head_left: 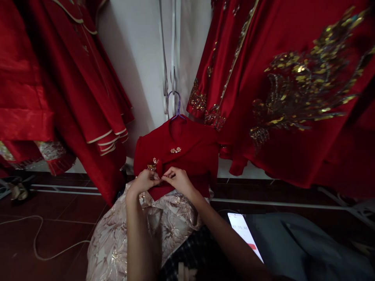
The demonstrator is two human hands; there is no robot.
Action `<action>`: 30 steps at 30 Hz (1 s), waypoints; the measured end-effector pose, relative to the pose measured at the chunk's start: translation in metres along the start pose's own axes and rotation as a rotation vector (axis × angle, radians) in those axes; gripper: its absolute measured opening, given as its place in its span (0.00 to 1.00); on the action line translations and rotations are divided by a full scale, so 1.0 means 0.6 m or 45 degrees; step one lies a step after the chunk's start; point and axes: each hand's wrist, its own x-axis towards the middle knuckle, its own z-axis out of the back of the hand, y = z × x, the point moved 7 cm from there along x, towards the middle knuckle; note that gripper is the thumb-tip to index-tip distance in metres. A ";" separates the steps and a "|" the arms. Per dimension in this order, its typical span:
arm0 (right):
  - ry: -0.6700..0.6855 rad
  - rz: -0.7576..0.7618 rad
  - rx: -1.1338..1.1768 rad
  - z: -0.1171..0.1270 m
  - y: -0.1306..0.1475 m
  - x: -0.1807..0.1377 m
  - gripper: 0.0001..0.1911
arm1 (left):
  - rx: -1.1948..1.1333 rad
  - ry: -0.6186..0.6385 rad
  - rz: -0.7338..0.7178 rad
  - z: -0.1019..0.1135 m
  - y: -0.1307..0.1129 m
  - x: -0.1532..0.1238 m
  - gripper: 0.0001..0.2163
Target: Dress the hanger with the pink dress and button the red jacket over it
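A red top [193, 136] hangs on a purple hanger [178, 107] in front of me. Two pearly, flower-shaped ornaments [175, 150] sit on its chest, and a gold-toned piece [151, 167] shows further down on the left, just above my fingers. Low on the top's front, my left hand [145, 180] is closed, thumb and fingers pinching the red cloth. Close beside it, my right hand [179, 180] is closed in a fingertip pinch. Whatever small thing lies between those right fingertips is too small to make out.
Red garments [73, 78] hang at the left, and a red gown with gold sequins [307, 78] hangs at the right. Pale brocade fabric [108, 238] spreads below the top. A lit phone [244, 236] lies at my right. A white cable [36, 238] crosses the tiled floor.
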 end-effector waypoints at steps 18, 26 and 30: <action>0.061 0.113 0.016 -0.011 -0.008 0.000 0.06 | 0.082 0.040 -0.105 -0.002 0.020 0.010 0.10; 0.066 0.128 -0.043 -0.017 -0.012 -0.001 0.04 | 0.065 0.058 -0.137 -0.006 0.029 0.014 0.11; 0.053 0.183 -0.104 -0.017 -0.010 -0.003 0.02 | 0.000 0.075 -0.134 -0.007 0.030 0.014 0.10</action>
